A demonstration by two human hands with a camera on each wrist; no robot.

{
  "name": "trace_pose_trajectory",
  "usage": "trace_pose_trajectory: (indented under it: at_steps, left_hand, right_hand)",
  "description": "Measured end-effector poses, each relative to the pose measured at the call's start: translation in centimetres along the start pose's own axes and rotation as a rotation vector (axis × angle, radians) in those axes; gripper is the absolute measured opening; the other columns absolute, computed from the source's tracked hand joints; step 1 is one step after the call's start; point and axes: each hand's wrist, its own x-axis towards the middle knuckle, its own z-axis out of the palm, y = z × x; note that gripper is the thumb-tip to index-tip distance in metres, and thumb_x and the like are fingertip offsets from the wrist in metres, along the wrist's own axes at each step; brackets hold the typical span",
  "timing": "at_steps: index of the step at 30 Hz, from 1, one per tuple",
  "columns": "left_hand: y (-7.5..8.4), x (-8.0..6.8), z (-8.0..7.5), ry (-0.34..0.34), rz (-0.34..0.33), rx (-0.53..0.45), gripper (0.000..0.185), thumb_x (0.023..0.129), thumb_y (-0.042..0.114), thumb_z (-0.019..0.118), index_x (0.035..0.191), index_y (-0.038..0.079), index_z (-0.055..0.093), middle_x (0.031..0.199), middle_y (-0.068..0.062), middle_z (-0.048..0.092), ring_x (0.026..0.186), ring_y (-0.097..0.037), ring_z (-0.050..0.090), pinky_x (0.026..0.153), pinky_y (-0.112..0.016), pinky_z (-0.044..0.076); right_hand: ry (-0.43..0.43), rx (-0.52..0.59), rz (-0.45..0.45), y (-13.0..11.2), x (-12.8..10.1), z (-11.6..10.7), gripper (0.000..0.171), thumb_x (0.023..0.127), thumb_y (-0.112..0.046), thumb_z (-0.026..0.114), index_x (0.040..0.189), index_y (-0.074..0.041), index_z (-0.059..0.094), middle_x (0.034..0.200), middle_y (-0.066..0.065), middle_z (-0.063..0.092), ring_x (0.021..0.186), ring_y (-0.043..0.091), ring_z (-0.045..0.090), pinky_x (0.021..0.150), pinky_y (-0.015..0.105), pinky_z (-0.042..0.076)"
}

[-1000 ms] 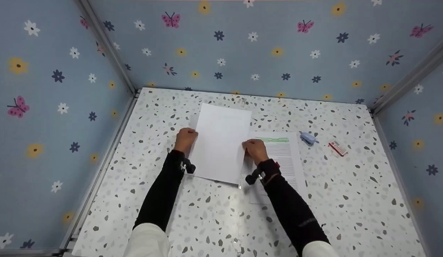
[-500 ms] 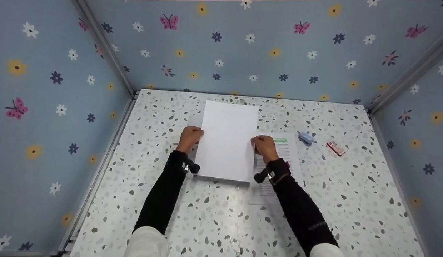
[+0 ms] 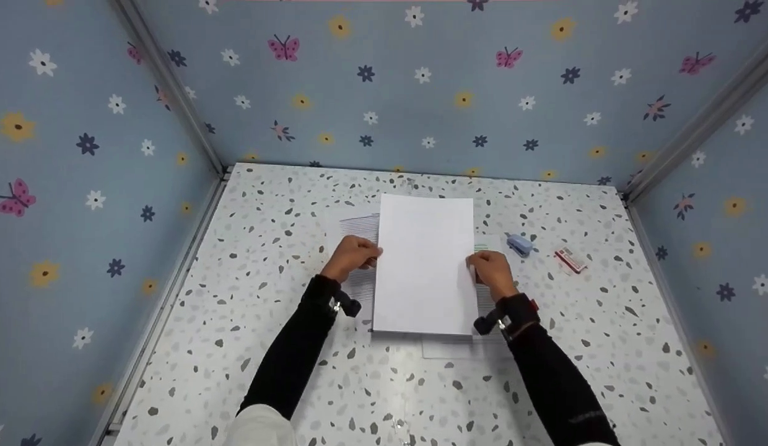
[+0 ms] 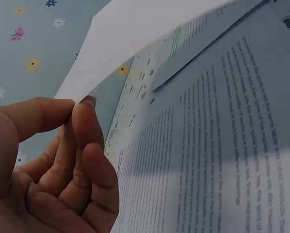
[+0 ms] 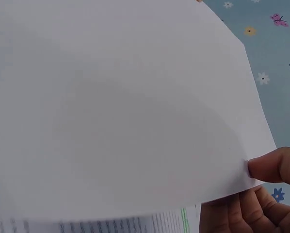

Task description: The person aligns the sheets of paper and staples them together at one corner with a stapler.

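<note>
A blank white sheet of paper (image 3: 424, 263) is held just above the speckled table (image 3: 266, 204) by both hands. My left hand (image 3: 354, 257) pinches its left edge between thumb and fingers; the left wrist view shows the thumb and fingertips (image 4: 84, 114) on the sheet's edge (image 4: 135, 43). My right hand (image 3: 492, 271) pinches the right edge, with the thumb (image 5: 276, 167) on the sheet (image 5: 116, 111). Printed pages (image 3: 360, 228) lie under the sheet, their text lines showing at both sides; the printed page (image 4: 222, 160) fills the left wrist view.
A small light-blue stapler-like object (image 3: 519, 244) and a small red-and-white box (image 3: 569, 260) lie on the table to the right of the papers. Blue floral walls (image 3: 421, 93) enclose the table on three sides.
Both hands have carried the white sheet to the right and a little toward me. It now covers most of the printed page on the right, and printed lines show at its left.
</note>
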Motion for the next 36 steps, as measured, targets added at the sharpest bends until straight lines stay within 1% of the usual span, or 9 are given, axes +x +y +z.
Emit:
trace_pose_trajectory:
  at_steps: [5, 9, 11, 15, 22, 25, 30, 33, 36]
  left_hand:
    - [-0.3, 0.1, 2.8, -0.056, -0.016, -0.02, 0.016, 0.093, 0.01, 0.073, 0.101, -0.004, 0.074, 0.077, -0.006, 0.069, 0.067, -0.013, 0.065, 0.07, -0.031, 0.056]
    - [-0.5, 0.3, 4.6, -0.082, -0.01, -0.015, 0.015, 0.093, 0.009, 0.073, 0.099, -0.004, 0.073, 0.075, -0.005, 0.068, 0.067, -0.013, 0.066, 0.076, -0.036, 0.057]
    - [-0.7, 0.4, 5.3, -0.088, -0.009, -0.006, 0.014, 0.093, 0.009, 0.073, 0.099, -0.004, 0.074, 0.074, -0.005, 0.068, 0.067, -0.014, 0.066, 0.078, -0.039, 0.057]
    - [-0.8, 0.3, 6.4, -0.094, -0.018, 0.003, 0.014, 0.093, 0.009, 0.073, 0.098, -0.005, 0.074, 0.072, -0.005, 0.068, 0.065, -0.013, 0.066, 0.075, -0.036, 0.058]
    - [-1.2, 0.5, 8.0, -0.098, 0.026, 0.018, 0.01, 0.09, 0.006, 0.073, 0.092, -0.003, 0.076, 0.07, -0.007, 0.069, 0.061, -0.011, 0.065, 0.062, -0.026, 0.055]
    - [-1.3, 0.6, 8.6, -0.082, 0.042, 0.064, 0.012, 0.09, 0.006, 0.075, 0.094, -0.005, 0.076, 0.069, -0.006, 0.069, 0.06, -0.011, 0.064, 0.063, -0.028, 0.055]
    - [-1.6, 0.6, 9.4, -0.061, 0.034, 0.123, 0.012, 0.089, 0.007, 0.075, 0.092, -0.005, 0.076, 0.068, -0.007, 0.068, 0.061, -0.014, 0.064, 0.064, -0.031, 0.056]
    - [-1.7, 0.5, 9.8, -0.065, 0.038, 0.164, 0.013, 0.09, 0.009, 0.075, 0.091, -0.004, 0.076, 0.071, -0.01, 0.07, 0.062, -0.016, 0.065, 0.062, -0.03, 0.054]
    - [-1.9, 0.6, 10.2, -0.065, 0.046, 0.222, 0.014, 0.09, 0.012, 0.076, 0.09, -0.001, 0.077, 0.073, -0.013, 0.072, 0.061, -0.016, 0.063, 0.056, -0.025, 0.048]
  right_hand:
    - [0.033, -0.049, 0.012, 1.4, -0.6, -2.6, 0.022, 0.096, -0.019, 0.065, 0.102, 0.001, 0.072, 0.085, 0.001, 0.063, 0.065, 0.011, 0.055, 0.06, 0.025, 0.047]
    - [0.053, -0.071, 0.031, 2.2, -0.8, -3.9, 0.026, 0.096, -0.02, 0.065, 0.106, 0.003, 0.071, 0.085, 0.001, 0.063, 0.066, 0.01, 0.054, 0.061, 0.024, 0.046]
    - [0.055, -0.088, 0.038, 2.7, -0.8, -4.5, 0.028, 0.097, -0.021, 0.064, 0.109, 0.003, 0.071, 0.082, 0.0, 0.062, 0.066, 0.009, 0.054, 0.061, 0.025, 0.046]
    - [0.055, -0.103, 0.038, 3.4, -0.7, -5.3, 0.03, 0.097, -0.021, 0.063, 0.113, 0.004, 0.071, 0.076, -0.002, 0.061, 0.065, 0.01, 0.052, 0.06, 0.025, 0.045]
    - [0.053, -0.083, 0.049, 4.6, -0.3, -6.4, 0.031, 0.096, -0.019, 0.063, 0.113, 0.006, 0.07, 0.067, -0.003, 0.057, 0.06, 0.01, 0.05, 0.058, 0.026, 0.043]
    - [0.058, -0.112, 0.055, 5.1, -0.3, -6.8, 0.032, 0.096, -0.02, 0.063, 0.113, 0.006, 0.071, 0.071, -0.002, 0.059, 0.064, 0.011, 0.051, 0.06, 0.027, 0.044]
    - [0.058, -0.139, 0.051, 5.5, -0.5, -7.1, 0.032, 0.096, -0.02, 0.064, 0.113, 0.006, 0.07, 0.08, 0.001, 0.062, 0.07, 0.013, 0.054, 0.063, 0.028, 0.046]
    - [0.067, -0.148, 0.054, 5.8, -0.6, -7.3, 0.033, 0.097, -0.021, 0.063, 0.114, 0.006, 0.07, 0.089, 0.005, 0.066, 0.077, 0.015, 0.056, 0.066, 0.028, 0.047]
    - [0.068, -0.164, 0.057, 6.1, -0.6, -7.5, 0.036, 0.097, -0.023, 0.063, 0.117, 0.007, 0.069, 0.101, 0.012, 0.068, 0.084, 0.018, 0.058, 0.069, 0.028, 0.048]
